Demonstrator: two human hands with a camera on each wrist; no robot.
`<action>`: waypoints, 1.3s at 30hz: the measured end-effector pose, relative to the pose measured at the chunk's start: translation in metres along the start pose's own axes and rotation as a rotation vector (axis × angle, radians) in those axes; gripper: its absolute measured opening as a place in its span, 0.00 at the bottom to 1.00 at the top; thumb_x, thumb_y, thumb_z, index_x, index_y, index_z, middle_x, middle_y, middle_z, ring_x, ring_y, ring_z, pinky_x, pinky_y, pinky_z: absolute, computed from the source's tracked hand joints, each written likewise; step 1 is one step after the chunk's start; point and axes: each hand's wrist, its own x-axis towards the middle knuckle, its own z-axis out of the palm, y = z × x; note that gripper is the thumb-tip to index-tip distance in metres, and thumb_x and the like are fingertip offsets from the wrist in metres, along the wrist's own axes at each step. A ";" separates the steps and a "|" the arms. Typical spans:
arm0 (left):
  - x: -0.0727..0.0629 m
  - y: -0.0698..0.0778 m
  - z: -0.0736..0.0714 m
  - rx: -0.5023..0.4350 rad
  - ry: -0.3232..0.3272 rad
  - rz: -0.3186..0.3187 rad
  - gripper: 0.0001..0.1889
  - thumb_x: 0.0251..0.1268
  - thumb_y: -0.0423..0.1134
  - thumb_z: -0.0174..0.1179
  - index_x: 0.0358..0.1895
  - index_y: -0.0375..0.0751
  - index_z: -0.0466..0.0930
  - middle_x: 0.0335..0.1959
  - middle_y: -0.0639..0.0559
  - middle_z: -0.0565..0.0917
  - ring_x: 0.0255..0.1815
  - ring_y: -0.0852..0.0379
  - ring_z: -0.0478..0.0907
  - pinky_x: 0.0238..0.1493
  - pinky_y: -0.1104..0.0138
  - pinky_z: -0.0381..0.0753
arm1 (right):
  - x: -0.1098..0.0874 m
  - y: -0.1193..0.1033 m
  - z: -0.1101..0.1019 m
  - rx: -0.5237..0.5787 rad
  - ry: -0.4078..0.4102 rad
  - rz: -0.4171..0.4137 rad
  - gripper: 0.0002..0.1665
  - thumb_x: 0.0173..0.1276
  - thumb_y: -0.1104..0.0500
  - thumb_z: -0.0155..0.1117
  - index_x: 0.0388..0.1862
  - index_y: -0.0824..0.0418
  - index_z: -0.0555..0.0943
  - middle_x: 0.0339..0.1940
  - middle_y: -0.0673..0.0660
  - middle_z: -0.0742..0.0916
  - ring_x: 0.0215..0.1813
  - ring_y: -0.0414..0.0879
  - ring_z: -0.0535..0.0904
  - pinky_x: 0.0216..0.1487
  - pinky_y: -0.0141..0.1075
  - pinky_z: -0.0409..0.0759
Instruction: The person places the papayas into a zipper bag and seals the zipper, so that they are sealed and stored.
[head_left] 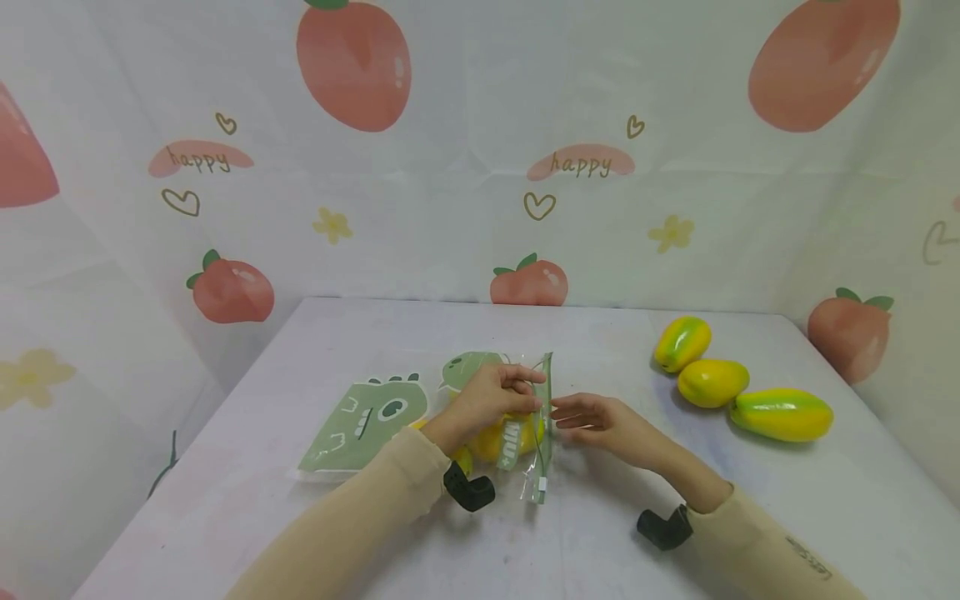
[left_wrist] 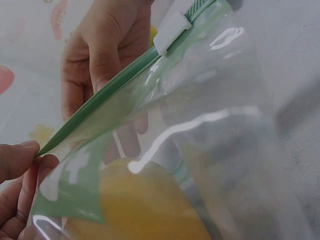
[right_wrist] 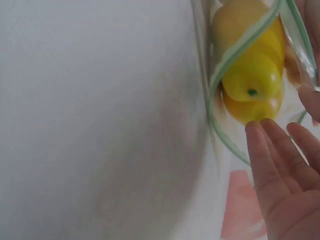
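A clear zip bag with a green zip strip [head_left: 548, 400] lies on the table with yellow papaya-shaped fruits [left_wrist: 150, 200] inside. My left hand [head_left: 487, 398] reaches over the bag and pinches the strip's edge between thumb and fingers, as the left wrist view shows. In the right wrist view the bag's mouth [right_wrist: 242, 37] gapes, with the fruits behind it. My right hand [head_left: 611, 427] is at the mouth, its fingers [right_wrist: 260, 155] extended and holding nothing; whether they touch the rim I cannot tell. A white slider [left_wrist: 171, 33] sits near one end of the strip.
Three yellow-green fruits lie at the table's right: one farther back [head_left: 682, 343], one in the middle [head_left: 712, 383] and one nearer [head_left: 782, 415]. A green dinosaur print [head_left: 360, 427] on clear plastic lies left of my left hand. Fruit-printed cloth [head_left: 450, 217] stands behind the table.
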 end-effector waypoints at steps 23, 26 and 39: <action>0.002 -0.003 -0.001 -0.016 0.007 -0.028 0.19 0.59 0.30 0.65 0.55 0.31 0.79 0.30 0.53 0.77 0.31 0.60 0.74 0.39 0.73 0.78 | -0.036 -0.010 -0.055 -0.028 0.305 -0.008 0.24 0.70 0.60 0.61 0.62 0.65 0.71 0.57 0.59 0.82 0.53 0.38 0.81 0.49 0.27 0.80; 0.002 -0.004 -0.001 -0.019 0.009 -0.027 0.19 0.59 0.30 0.65 0.55 0.32 0.79 0.30 0.53 0.77 0.31 0.60 0.74 0.39 0.73 0.78 | -0.042 -0.008 -0.063 -0.015 0.337 -0.048 0.22 0.70 0.63 0.59 0.62 0.64 0.72 0.53 0.43 0.83 0.51 0.30 0.80 0.49 0.24 0.78; 0.004 -0.006 0.000 0.006 0.025 -0.039 0.19 0.58 0.32 0.66 0.54 0.34 0.80 0.30 0.53 0.78 0.31 0.60 0.74 0.38 0.73 0.78 | -0.069 0.003 -0.083 -0.035 0.468 -0.061 0.20 0.70 0.68 0.58 0.59 0.69 0.71 0.49 0.36 0.83 0.49 0.28 0.81 0.47 0.19 0.76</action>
